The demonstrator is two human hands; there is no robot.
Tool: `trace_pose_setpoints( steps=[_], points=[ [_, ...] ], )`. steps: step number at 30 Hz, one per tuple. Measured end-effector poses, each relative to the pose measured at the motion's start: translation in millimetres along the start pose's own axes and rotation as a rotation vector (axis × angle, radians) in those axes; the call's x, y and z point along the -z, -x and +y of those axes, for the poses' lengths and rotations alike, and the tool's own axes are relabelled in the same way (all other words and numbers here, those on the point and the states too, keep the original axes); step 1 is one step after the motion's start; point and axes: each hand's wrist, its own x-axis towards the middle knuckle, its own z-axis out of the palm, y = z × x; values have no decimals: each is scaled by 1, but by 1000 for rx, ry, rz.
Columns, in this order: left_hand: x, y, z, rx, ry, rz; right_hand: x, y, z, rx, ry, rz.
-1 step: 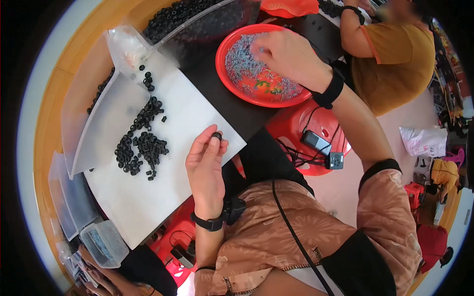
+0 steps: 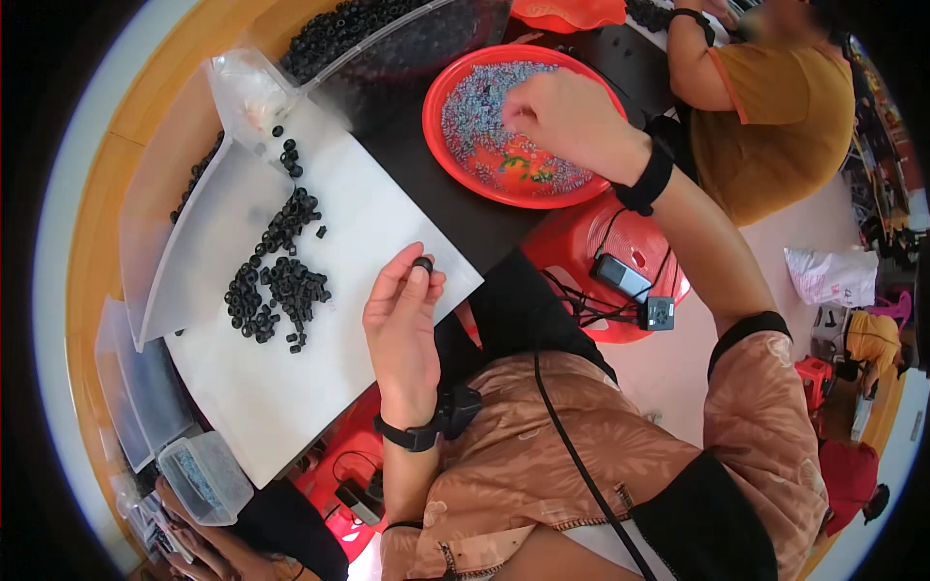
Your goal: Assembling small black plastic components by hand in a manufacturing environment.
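Between the thumb and fingertips of my left hand (image 2: 405,315) is a small round black part (image 2: 423,263), held above the near right edge of the white board (image 2: 368,203). My right hand (image 2: 572,116) is over a round red tray (image 2: 434,136) spread with many tiny blue-grey metallic-looking pieces (image 2: 475,107). Its fingers are bent together in a pinch; whatever is in them is hidden. Left of my left hand, a loose heap of the same kind of black parts (image 2: 295,283) lies on the white board, with a trail running up toward the far bin.
A clear bin of black parts (image 2: 339,39) stands at the far side. Clear plastic dividers (image 2: 184,242) and a small box of bluish pieces (image 2: 203,484) are at left. On a red stool (image 2: 644,254) lie cabled devices (image 2: 622,278). A co-worker in a mustard shirt (image 2: 785,126) sits at right.
My right hand has shifted slightly to the right and nearer within the red tray, its fingers drawn closer together. My left hand keeps its grip on the black part, almost unmoved.
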Motion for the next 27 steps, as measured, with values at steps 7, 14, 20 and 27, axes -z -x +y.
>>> trace_pose_setpoints(
  steps=[7, 14, 20, 27],
  points=[
    [3, -2, -2, 17, 7, -26, -29, 11, -6, -79, -124, -95],
    [4, 0, -4, -2, 8, -28, -35, 7, -10, -11, -70, -117],
    [-2, -4, -1, 44, 52, -71, -35, 10, -2, 27, -146, -116],
    [-9, -11, 5, 159, 186, -142, 12, 32, -37, -94, -759, -8]
  ],
)
